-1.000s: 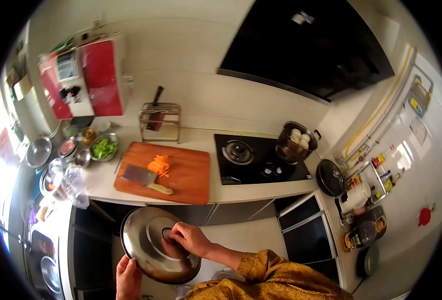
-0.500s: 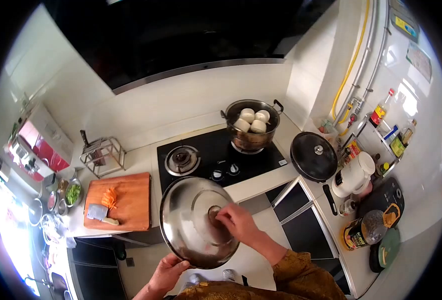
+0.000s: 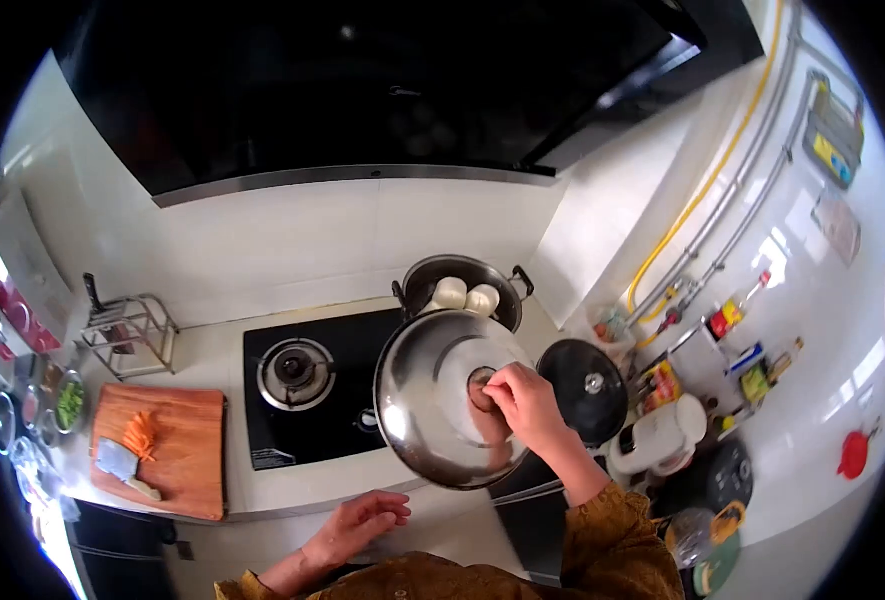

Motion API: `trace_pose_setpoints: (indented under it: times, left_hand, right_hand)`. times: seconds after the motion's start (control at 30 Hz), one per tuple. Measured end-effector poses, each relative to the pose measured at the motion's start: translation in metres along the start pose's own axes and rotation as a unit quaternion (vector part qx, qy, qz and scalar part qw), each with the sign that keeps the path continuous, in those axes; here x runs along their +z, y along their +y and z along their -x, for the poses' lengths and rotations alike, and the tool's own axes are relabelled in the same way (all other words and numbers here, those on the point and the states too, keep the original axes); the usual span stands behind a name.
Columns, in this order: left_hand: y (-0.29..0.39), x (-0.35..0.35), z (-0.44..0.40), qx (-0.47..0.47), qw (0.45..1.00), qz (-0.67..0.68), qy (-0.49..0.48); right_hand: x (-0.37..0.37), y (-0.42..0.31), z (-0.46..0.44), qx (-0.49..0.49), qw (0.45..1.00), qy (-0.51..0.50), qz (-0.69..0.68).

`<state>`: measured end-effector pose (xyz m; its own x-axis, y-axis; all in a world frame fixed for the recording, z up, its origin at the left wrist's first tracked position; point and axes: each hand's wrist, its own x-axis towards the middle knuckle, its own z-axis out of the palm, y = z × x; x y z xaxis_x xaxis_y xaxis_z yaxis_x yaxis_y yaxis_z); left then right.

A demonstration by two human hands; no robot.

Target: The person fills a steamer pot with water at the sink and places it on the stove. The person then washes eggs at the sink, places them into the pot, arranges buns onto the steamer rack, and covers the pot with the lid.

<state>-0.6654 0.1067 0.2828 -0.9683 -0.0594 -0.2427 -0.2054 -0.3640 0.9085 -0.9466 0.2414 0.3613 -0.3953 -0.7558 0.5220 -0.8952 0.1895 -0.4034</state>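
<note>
My right hand grips the knob of a large domed steel pot lid, which hangs over the right side of the stove. Behind the lid stands a two-handled steel pot, its near side hidden by the lid. White buns show inside the pot; the lid covers some of them. Below and to the left of the lid, my left hand holds nothing, its fingers stretched out and apart from the lid.
A black gas stove has a bare left burner. Left of it, a wooden cutting board carries a cleaver and shredded carrot. A black lidded pan, a white kettle and bottles stand at the right. A range hood hangs overhead.
My right hand has carried the lid up and forward to partly overlap the pot. My left hand has let go of the lid's rim. The camera view has shifted to the right.
</note>
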Motion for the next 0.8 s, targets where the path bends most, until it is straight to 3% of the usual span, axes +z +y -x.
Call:
trace_pose_setpoints:
  times: [0.07,0.27,0.5,0.67,0.8]
  left_hand:
    - [0.008,-0.006,-0.027,0.023,0.999,0.027,-0.005]
    - [0.04,-0.015,-0.074,0.019,0.998,-0.067,-0.001]
    - [0.04,-0.018,-0.095,-0.012,0.982,-0.07,0.173]
    - [0.049,0.008,-0.105,-0.045,0.973,-0.033,0.223]
    - [0.041,0.025,-0.116,-0.036,0.965,-0.007,0.26]
  right_hand:
    - [-0.001,0.029,-0.027,0.003,0.999,-0.029,0.035]
    - [0.017,0.114,-0.09,0.054,0.995,-0.056,0.063]
    - [0.062,0.206,-0.155,0.025,0.994,-0.077,0.071]
    - [0.095,0.241,-0.174,0.055,0.993,-0.108,-0.008]
    - [0.118,0.26,-0.177,0.029,0.994,-0.097,0.034]
